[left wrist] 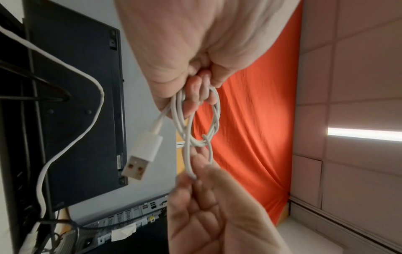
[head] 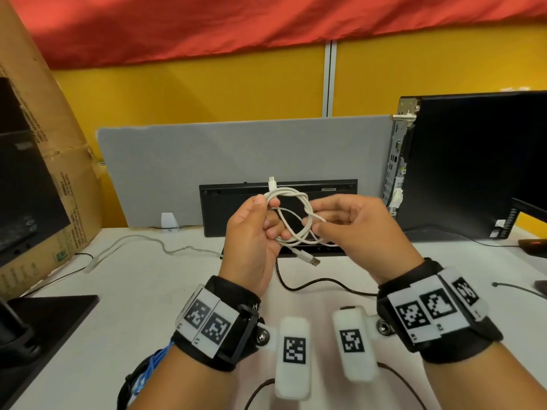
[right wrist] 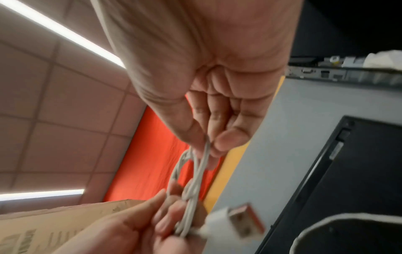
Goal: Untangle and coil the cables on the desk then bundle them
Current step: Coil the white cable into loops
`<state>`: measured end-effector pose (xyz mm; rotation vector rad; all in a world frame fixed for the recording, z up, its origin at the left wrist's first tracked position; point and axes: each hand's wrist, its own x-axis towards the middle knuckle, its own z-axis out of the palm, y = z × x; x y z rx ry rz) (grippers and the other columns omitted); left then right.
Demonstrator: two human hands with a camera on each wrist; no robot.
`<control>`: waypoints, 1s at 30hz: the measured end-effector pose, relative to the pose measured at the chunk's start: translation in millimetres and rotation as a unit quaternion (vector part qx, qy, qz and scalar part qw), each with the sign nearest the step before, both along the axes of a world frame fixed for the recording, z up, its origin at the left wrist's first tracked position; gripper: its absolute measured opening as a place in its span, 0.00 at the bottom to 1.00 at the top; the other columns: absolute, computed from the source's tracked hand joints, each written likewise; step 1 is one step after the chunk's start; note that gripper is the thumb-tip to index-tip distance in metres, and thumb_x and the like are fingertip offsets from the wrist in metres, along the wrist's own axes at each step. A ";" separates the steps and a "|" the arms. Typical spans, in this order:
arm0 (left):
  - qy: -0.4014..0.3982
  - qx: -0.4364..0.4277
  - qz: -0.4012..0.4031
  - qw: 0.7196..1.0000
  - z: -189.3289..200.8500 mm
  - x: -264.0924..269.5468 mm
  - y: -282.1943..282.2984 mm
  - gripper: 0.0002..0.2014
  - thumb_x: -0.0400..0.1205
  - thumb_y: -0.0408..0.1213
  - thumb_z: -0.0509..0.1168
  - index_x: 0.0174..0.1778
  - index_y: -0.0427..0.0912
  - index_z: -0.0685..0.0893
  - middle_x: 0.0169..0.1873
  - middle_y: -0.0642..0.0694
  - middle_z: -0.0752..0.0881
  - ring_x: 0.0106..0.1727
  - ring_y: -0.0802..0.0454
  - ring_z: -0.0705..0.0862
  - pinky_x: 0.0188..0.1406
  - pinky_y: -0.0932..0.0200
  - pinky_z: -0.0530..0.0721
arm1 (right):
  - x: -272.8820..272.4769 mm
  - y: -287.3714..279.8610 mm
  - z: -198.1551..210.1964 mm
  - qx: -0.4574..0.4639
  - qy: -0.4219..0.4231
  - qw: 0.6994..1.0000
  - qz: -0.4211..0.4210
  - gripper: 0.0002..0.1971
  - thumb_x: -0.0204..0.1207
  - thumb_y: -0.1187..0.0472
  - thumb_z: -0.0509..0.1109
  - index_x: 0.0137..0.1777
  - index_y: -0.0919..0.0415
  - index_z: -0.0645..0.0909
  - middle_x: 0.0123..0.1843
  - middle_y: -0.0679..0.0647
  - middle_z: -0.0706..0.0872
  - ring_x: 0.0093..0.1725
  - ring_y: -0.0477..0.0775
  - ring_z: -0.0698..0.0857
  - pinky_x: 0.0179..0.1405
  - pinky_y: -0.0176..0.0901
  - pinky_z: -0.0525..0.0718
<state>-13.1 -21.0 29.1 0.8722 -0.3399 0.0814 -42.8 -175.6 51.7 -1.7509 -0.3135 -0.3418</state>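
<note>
A white USB cable [head: 291,216] is wound into a small coil held up above the desk. My left hand [head: 254,229] grips the coil's left side, fingers curled round the strands [left wrist: 180,110]. My right hand [head: 334,220] pinches a strand on the coil's right side between thumb and fingertips [right wrist: 206,146]. The USB-A plug [head: 309,258] hangs loose below the coil [left wrist: 139,158], and a small white plug [head: 272,182] sticks up at the top. A second white cable [head: 142,242] lies on the desk at the left, and a black cable [head: 310,284] runs under my hands.
A black keyboard [head: 325,189] stands on edge against a grey divider [head: 207,155]. A cardboard box [head: 50,161] is at the left, a black computer case [head: 473,161] at the right. A monitor base [head: 50,315] sits at the near left.
</note>
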 end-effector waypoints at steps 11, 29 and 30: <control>0.019 0.044 0.033 0.998 0.3 -0.3 1.7 0.15 0.90 0.36 0.52 0.44 0.36 0.79 0.23 0.50 0.64 0.25 0.57 0.63 0.31 0.59 0.73 | 3.6 -22.9 4.0 -0.236 -0.070 0.956 -0.161 0.04 0.71 0.60 0.80 0.37 0.51 0.90 0.24 0.43 0.86 0.26 0.41 0.86 0.33 0.33 0.87; 0.013 -0.107 -0.062 0.992 -4.5 -0.1 -5.3 0.12 0.90 0.35 0.50 0.44 0.40 0.75 0.25 0.49 0.66 0.25 0.55 0.66 0.30 0.58 0.79 | 9.7 -1.4 -13.3 0.140 0.008 0.988 0.062 0.07 0.66 0.73 0.79 0.45 0.71 0.89 0.41 0.66 0.92 0.45 0.65 0.92 0.48 0.50 0.90; 0.008 -0.108 -0.057 0.992 -4.0 0.0 -5.1 0.12 0.90 0.35 0.50 0.43 0.40 0.74 0.25 0.49 0.66 0.25 0.55 0.66 0.30 0.58 0.79 | 8.7 -1.8 -12.5 0.142 0.013 0.987 0.076 0.08 0.68 0.74 0.78 0.47 0.72 0.89 0.43 0.67 0.92 0.47 0.66 0.92 0.51 0.53 0.90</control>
